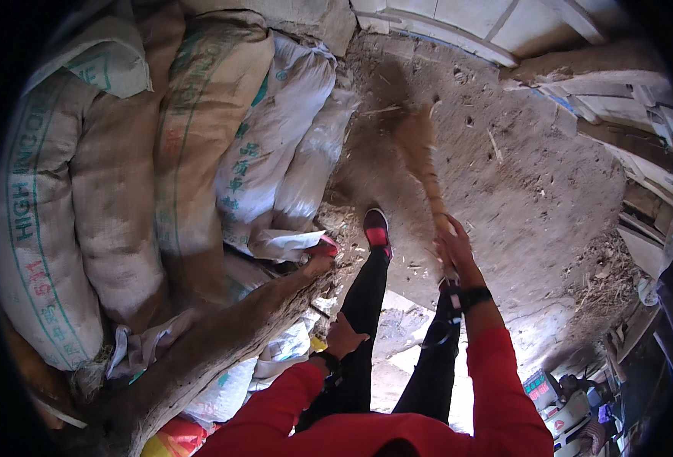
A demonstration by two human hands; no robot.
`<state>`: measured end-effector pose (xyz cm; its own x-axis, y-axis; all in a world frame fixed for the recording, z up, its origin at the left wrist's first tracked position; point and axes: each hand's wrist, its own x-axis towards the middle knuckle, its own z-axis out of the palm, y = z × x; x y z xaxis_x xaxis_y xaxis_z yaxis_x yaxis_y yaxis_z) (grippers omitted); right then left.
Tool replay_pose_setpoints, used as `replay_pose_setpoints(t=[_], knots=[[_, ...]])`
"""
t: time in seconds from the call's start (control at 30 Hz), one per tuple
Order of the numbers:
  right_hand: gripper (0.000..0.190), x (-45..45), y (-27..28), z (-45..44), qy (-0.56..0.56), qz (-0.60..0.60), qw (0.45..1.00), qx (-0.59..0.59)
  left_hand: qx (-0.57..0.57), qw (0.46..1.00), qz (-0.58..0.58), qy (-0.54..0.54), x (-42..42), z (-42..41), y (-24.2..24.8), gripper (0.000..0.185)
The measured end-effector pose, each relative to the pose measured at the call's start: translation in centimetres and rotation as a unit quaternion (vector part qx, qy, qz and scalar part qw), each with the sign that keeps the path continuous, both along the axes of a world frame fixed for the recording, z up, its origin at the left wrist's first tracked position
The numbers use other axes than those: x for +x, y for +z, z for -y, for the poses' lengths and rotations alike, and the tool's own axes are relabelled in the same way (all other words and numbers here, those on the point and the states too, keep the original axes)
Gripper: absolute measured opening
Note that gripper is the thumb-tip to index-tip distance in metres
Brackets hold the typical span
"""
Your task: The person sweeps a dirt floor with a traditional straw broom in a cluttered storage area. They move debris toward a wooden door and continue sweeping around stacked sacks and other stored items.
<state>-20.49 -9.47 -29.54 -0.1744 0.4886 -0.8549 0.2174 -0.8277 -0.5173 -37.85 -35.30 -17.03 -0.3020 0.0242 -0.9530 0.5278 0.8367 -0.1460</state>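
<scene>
My right hand (453, 248) is closed around the handle of a short straw broom (416, 137), whose blurred bristle end reaches forward over the dirt floor (485, 188). My left hand (345, 337) is beside my left thigh, away from the broom, and nothing shows in it; its fingers are partly curled. Before me, left of the bristles, lean tall woven sacks (296, 103) with printed writing. Bits of straw lie scattered on the floor.
A thick wooden log (245, 325) slants along my left. More woven sacks (119, 211) stand behind it. Wooden beams (587, 65) edge the floor at the upper right. A straw heap (605, 268) lies at right, with assorted items (570, 411) at the lower right.
</scene>
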Motion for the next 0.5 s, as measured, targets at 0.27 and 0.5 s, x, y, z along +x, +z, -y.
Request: replay_pose_setpoints(t=[0.27,0.5], knots=[[0.049,0.2,3.8,0.9,-0.073,0.02,0.997,-0.003,0.032,0.998,0.011,0.049,-0.9,0.2,-0.9,0.087],[0.049,-10.2,-5.2,-4.3,0.022,-0.094,0.994,-0.041,0.049,0.999,-0.013,-0.005,-1.1,-0.6,-0.3,0.087]])
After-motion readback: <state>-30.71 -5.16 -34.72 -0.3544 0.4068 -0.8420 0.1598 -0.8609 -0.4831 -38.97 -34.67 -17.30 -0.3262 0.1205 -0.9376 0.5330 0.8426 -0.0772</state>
